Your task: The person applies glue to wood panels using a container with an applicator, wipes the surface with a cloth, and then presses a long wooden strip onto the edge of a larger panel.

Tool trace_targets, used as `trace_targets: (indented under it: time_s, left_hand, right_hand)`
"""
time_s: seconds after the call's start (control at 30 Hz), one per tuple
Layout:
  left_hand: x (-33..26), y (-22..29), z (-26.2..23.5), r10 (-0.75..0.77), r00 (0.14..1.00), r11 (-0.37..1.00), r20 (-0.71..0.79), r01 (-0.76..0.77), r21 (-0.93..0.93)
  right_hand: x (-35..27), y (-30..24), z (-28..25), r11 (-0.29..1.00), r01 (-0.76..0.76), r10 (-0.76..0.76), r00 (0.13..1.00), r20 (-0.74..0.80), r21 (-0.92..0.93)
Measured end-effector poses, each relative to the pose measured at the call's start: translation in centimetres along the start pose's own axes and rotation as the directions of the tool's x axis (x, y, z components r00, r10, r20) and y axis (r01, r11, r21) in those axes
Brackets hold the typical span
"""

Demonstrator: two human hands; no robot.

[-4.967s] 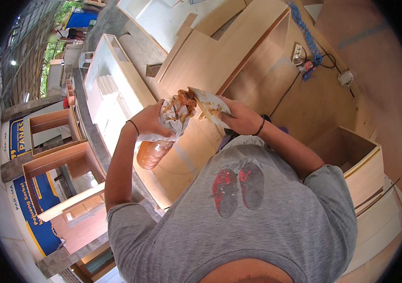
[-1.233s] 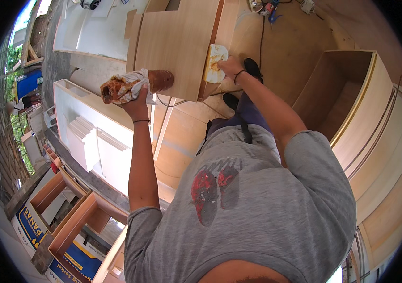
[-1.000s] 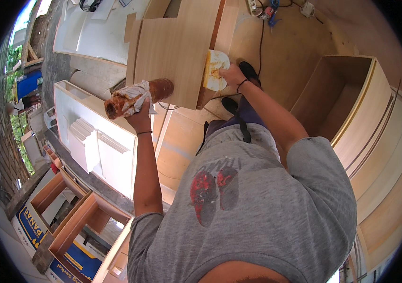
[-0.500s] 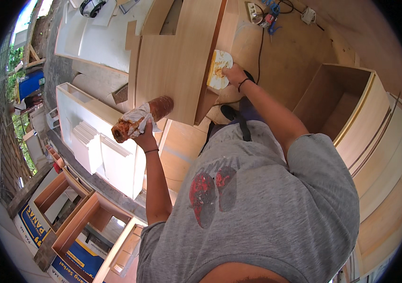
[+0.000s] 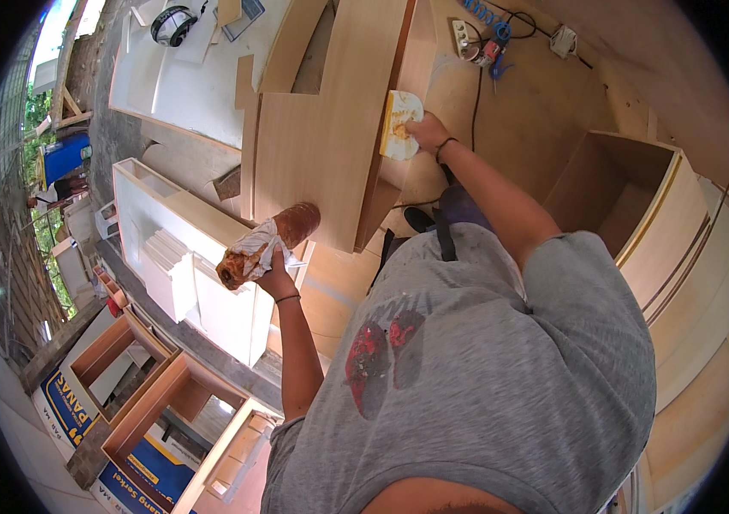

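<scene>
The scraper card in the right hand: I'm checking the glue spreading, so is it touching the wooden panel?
Touching. In the head view the right hand presses the pale scraper card flat against the upright wooden panel's edge, with no gap visible.

Smooth matt wood panel; glossy brown plastic bag in left hand; pale glue-smeared scraper card looked plastic; grey shirt was cloth.

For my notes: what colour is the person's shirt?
Grey shirt, with a red mark on the front; head view.
</scene>
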State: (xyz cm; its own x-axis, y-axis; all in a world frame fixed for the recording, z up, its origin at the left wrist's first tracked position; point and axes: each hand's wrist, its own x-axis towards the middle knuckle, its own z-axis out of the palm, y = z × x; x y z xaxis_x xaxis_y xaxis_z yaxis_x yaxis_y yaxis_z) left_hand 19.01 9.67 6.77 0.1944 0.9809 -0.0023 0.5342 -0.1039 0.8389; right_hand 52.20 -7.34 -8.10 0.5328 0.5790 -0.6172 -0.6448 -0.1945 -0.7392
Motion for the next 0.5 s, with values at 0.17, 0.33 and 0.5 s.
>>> trace_targets:
  time_s: [0.17,0.33,0.5]
  left_hand:
    - [-0.1,0.8,1.0,0.003,1.000,0.999,-0.016,-0.004,-0.037]
    - [-0.8,2.0,0.9,-0.069,0.997,0.996,-0.034,0.066,-0.066]
    - [-1.0,2.8,1.9,-0.086,0.995,0.988,-0.054,0.078,-0.132]
  right_hand:
    - [1.9,-0.8,1.4,0.997,-0.064,0.062,0.996,-0.057,-0.034]
    - [3.1,-0.1,-1.2,1.000,0.013,-0.013,1.000,0.014,0.015]
    - [5.6,-2.3,-2.2,0.999,-0.010,0.008,0.999,0.043,0.036]
